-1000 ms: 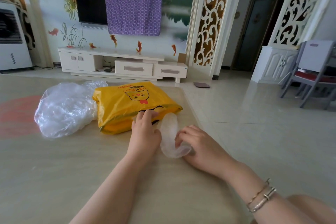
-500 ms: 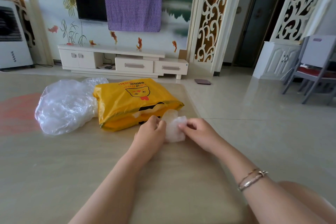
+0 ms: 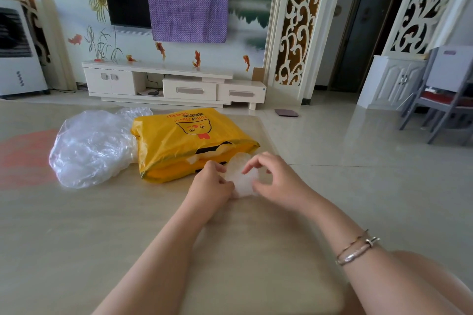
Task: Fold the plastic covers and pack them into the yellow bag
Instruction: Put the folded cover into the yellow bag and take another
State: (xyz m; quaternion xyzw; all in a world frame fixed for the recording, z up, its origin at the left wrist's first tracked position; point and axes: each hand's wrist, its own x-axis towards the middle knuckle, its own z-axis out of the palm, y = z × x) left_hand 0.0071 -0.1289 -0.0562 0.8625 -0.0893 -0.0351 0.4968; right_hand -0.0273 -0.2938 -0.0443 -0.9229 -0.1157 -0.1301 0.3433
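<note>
We have bunched the small clear plastic cover (image 3: 242,178) tighter between our left hand (image 3: 211,185) and right hand (image 3: 277,181), both pinching it, just short of the yellow plastic bag's (image 3: 186,146) mouth; tucking comes next.

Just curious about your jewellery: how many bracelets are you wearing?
2, both on the right wrist: a thin bracelet nearer the right hand, a thicker bracelet just behind it. The left forearm shows none.
</note>
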